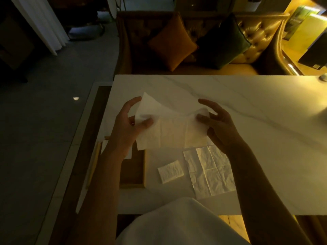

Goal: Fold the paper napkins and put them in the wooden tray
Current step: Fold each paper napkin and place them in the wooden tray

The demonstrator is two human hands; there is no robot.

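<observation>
- The left hand (130, 119) pinches the left edge of an unfolded paper napkin (174, 131) between thumb and fingers, its top left corner raised in a peak.
- The right hand (215, 121) grips the napkin's right edge the same way, index finger lifted and curved above it; the sheet hangs spread between both hands above the white marble table (247, 103).
- Below it, on the table, lie a small folded napkin (170, 171) and, just to its right, a larger flat creased napkin (210, 172).
- The wooden tray (135, 171) sits at the table's left side, partly hidden by the left forearm.
</observation>
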